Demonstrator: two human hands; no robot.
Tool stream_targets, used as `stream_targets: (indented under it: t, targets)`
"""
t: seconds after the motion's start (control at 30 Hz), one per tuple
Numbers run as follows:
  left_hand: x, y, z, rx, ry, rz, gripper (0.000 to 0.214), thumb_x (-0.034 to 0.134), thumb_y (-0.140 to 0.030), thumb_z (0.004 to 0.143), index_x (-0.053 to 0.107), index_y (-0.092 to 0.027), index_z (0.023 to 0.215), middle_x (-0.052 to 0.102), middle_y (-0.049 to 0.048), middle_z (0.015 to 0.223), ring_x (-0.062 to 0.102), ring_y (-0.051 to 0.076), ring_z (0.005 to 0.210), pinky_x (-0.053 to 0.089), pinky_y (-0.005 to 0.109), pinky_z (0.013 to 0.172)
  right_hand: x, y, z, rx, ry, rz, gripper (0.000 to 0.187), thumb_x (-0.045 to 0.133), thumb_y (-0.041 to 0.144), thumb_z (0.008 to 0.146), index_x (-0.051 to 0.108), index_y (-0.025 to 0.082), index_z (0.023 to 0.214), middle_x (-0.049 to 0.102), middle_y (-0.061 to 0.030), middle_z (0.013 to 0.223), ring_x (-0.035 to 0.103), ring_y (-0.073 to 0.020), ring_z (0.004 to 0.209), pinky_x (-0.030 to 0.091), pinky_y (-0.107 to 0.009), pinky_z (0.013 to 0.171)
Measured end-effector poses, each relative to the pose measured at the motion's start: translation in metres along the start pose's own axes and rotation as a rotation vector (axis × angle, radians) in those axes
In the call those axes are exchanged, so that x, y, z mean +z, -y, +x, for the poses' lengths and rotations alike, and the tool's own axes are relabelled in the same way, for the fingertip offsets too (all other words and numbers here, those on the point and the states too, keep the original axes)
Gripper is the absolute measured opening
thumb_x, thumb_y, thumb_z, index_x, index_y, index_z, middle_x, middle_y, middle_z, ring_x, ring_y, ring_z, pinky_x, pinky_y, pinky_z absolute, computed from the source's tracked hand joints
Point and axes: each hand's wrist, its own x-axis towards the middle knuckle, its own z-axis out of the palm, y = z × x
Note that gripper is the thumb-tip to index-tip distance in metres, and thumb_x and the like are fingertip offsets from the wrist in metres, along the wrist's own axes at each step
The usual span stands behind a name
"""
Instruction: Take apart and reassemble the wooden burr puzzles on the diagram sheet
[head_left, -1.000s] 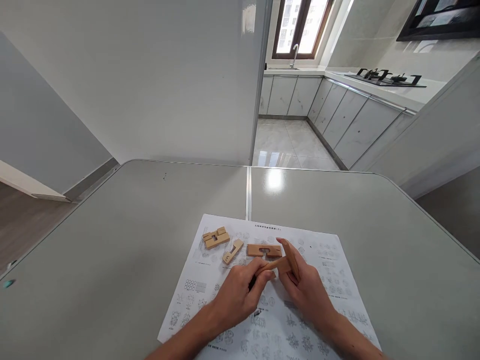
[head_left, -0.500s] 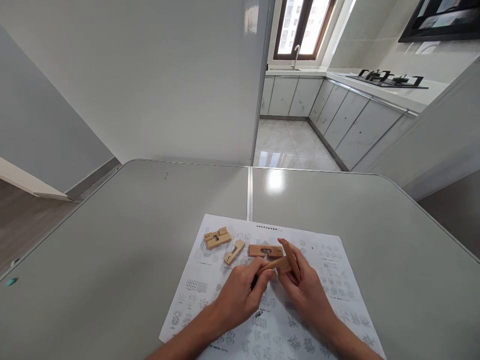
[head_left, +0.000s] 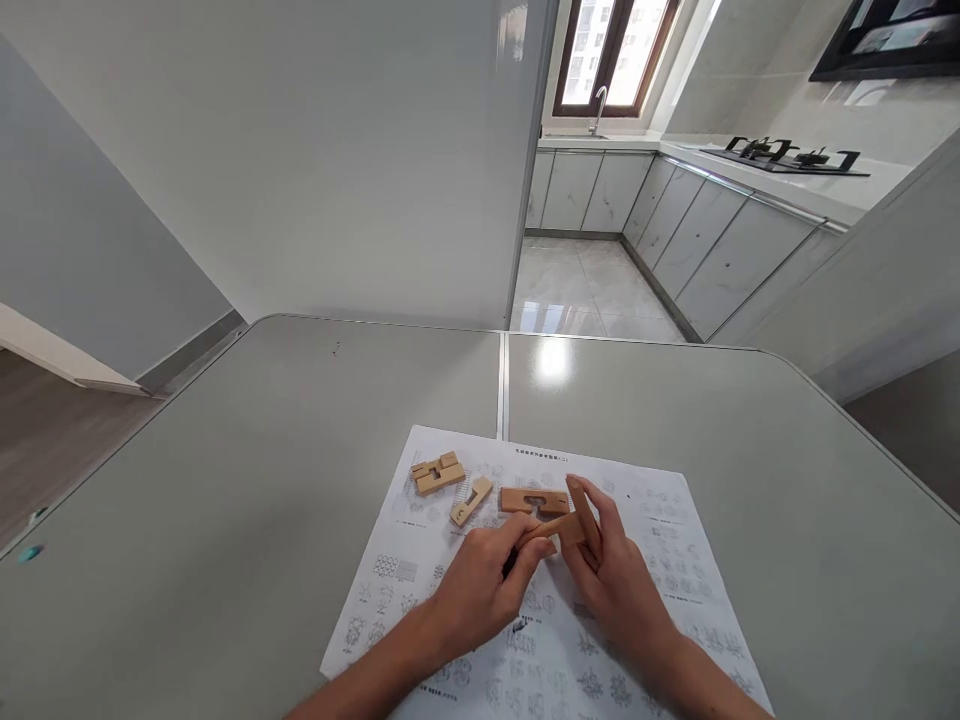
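My left hand (head_left: 487,578) is closed, pinching a wooden puzzle piece (head_left: 568,528) that points to the right. In my right hand (head_left: 619,570) a second wooden puzzle bar (head_left: 586,515) is gripped, tilted and meeting the end of the first one; whether they interlock I cannot tell. Just beyond the hands lies a notched wooden block (head_left: 517,498) with a cut-out in its middle. To its left rest a small notched piece (head_left: 471,502) and a wider block (head_left: 439,475) that looks like pieces joined together. All lie on a printed paper sheet (head_left: 405,600).
The sheet, covered in small line drawings, lies on a grey table (head_left: 187,520) split by a pale seam (head_left: 503,385). A small teal object (head_left: 30,553) sits near the table's left edge. Behind stand a white panel and a kitchen with a gas hob (head_left: 787,157).
The view has shifted slightly, so the scene sits a little to the right. Both hands keep their grip, and the two pieces stay in contact with almost no movement.
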Motion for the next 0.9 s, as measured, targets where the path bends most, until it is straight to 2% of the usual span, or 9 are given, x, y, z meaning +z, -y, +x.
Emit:
stream_targets:
  t: [0.13,0.3,0.43,0.63,0.9]
  targets:
    - [-0.0007,0.0001,0.0001,0.009,0.001,0.008,0.032,0.040,-0.040,0.111,0.057,-0.019,0.093,0.052,-0.0035,0.071,0.042,0.012,0.058,0.035,0.026,0.059,-0.0058,-0.0008,0.0031,-0.068,0.069,-0.079,0.058,0.049,0.031,0.103,0.040,0.020,0.159,0.070,0.0013,0.071,0.062,-0.0173,0.052,0.055,-0.026,0.056]
    - [0.0017,0.0020,-0.0004,0.018,-0.006,0.042,0.029,0.039,-0.038,0.111,0.057,-0.020,0.097,0.056,-0.0025,0.073,0.046,0.013,0.060,0.037,0.026,0.060,-0.0006,0.0008,-0.0003,-0.115,0.007,-0.099,0.063,0.045,0.029,0.104,0.032,0.019,0.165,0.074,-0.0017,0.078,0.064,-0.0167,0.055,0.056,-0.026,0.058]
    - [0.0026,0.0033,-0.0014,0.019,-0.007,0.054,0.029,0.039,-0.037,0.111,0.056,-0.020,0.094,0.057,-0.0023,0.074,0.046,0.013,0.061,0.038,0.026,0.061,0.0021,0.0012,-0.0014,-0.160,-0.013,-0.122,0.063,0.041,0.030,0.107,0.027,0.019,0.168,0.071,-0.0008,0.075,0.064,-0.0169,0.055,0.055,-0.024,0.056]
    - [0.0016,0.0028,-0.0002,0.028,0.003,0.031,0.029,0.040,-0.035,0.110,0.054,-0.020,0.089,0.050,-0.0036,0.069,0.044,0.012,0.059,0.035,0.027,0.059,-0.0055,0.0018,0.0030,-0.203,0.091,-0.172,0.062,0.042,0.028,0.107,0.031,0.022,0.167,0.064,0.0041,0.065,0.057,-0.0157,0.049,0.055,-0.024,0.055]
    - [0.0058,0.0030,-0.0005,0.026,0.016,0.021,0.028,0.038,-0.035,0.110,0.049,-0.021,0.089,0.050,-0.0044,0.067,0.041,0.012,0.054,0.034,0.027,0.056,0.0039,0.0088,-0.0023,-0.118,0.045,-0.078,0.060,0.042,0.030,0.107,0.032,0.019,0.166,0.079,-0.0056,0.090,0.077,-0.0208,0.071,0.061,-0.027,0.063]
